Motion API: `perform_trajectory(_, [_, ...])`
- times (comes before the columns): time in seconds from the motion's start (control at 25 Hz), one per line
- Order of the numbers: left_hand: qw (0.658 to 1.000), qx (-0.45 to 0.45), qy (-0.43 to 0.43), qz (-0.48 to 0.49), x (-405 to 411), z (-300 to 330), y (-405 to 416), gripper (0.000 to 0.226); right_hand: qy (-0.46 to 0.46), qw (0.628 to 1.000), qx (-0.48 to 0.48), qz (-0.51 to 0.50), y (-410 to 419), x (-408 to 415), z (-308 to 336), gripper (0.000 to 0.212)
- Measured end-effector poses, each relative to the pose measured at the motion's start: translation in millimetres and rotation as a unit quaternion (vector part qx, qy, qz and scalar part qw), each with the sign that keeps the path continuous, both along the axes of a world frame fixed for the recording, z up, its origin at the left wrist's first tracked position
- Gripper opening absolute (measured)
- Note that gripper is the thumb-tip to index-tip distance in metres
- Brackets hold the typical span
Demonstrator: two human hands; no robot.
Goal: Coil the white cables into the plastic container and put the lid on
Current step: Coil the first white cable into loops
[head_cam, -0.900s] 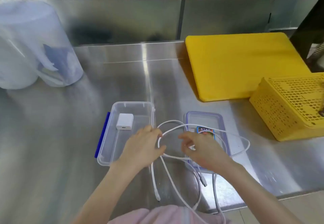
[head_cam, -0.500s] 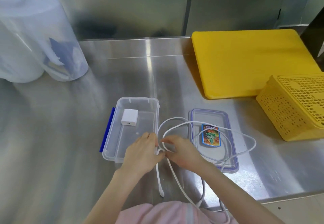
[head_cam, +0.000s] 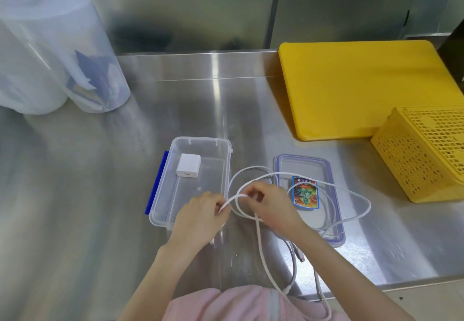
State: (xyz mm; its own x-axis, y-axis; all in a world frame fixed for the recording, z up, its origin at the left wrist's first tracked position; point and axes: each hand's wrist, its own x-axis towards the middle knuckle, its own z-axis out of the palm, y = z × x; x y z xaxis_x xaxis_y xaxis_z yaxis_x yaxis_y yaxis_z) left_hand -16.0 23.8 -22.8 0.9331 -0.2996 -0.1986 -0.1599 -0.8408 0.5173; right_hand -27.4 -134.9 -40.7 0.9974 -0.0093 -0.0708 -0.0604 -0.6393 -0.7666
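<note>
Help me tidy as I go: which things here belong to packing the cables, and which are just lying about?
Job: white cables in the left hand and right hand; plastic container holding a white charger; lid.

Lying about: yellow cutting board, yellow basket, clear jug.

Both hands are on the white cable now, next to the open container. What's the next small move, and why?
Probably draw another loop into the coil: the left hand and right hand pinch the white cable, but long slack trails off the counter edge and drapes over the lid. The container holds only the charger block.
</note>
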Motion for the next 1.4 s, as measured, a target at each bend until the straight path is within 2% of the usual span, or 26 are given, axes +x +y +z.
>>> perform_trajectory(0.16, [0.987,-0.141,0.072,0.014,5.3,14.2,1.2,0.030,-0.040,0.995,0.080,-0.048,-11.0,6.2,25.1,0.018])
perform_trajectory(0.28, [0.944,-0.294,0.143,0.030,6.3,27.4,1.0,0.038,-0.060,0.986,0.141,-0.065,-16.3,11.7,42.3,0.024])
perform_trajectory(0.36, [0.885,-0.414,0.212,0.027,4.0,34.4,-1.1,0.039,-0.066,0.978,0.181,-0.078,-17.0,14.9,48.2,0.026])
perform_trajectory(0.48, [0.739,-0.605,0.287,0.073,6.2,41.3,-5.0,0.033,-0.042,0.977,0.196,-0.079,-14.4,16.5,50.6,0.024])
perform_trajectory(0.52, [0.706,-0.638,0.290,0.104,9.7,43.0,-5.2,0.034,-0.027,0.979,0.187,-0.071,-13.3,16.2,49.7,0.021])
perform_trajectory(0.64, [0.646,-0.693,0.263,0.185,27.2,47.7,0.9,0.041,0.016,0.984,0.171,-0.043,-10.4,12.1,44.6,0.015])
perform_trajectory(0.8, [0.613,-0.728,0.227,0.208,50.2,57.4,9.5,0.039,0.050,0.981,0.185,-0.016,-11.7,8.3,43.7,0.014])
perform_trajectory(0.96, [0.555,-0.775,0.198,0.227,71.4,68.4,26.2,0.042,0.067,0.977,0.200,-0.037,-18.1,4.8,45.6,0.022])
perform_trajectory(1.0, [0.559,-0.775,0.193,0.225,75.0,69.8,28.7,0.045,0.059,0.982,0.177,-0.045,-19.7,3.0,45.8,0.022])
perform_trajectory(1.08, [0.595,-0.751,0.204,0.201,74.6,71.8,25.5,0.042,0.029,0.994,0.101,-0.034,-20.3,0.5,49.9,0.018])
perform_trajectory(1.2, [0.644,-0.708,0.250,0.145,60.7,64.9,4.8,0.028,-0.018,0.998,-0.021,0.053,-15.6,0.1,63.4,0.022])
perform_trajectory(1.28, [0.695,-0.664,0.255,0.104,50.5,56.3,-6.3,0.029,-0.051,0.988,-0.086,0.121,-12.3,0.0,72.2,0.027])
perform_trajectory(1.4, [0.781,-0.571,0.244,0.064,40.8,49.4,-12.2,0.033,-0.082,0.979,-0.119,0.145,-13.5,0.7,84.0,0.027])
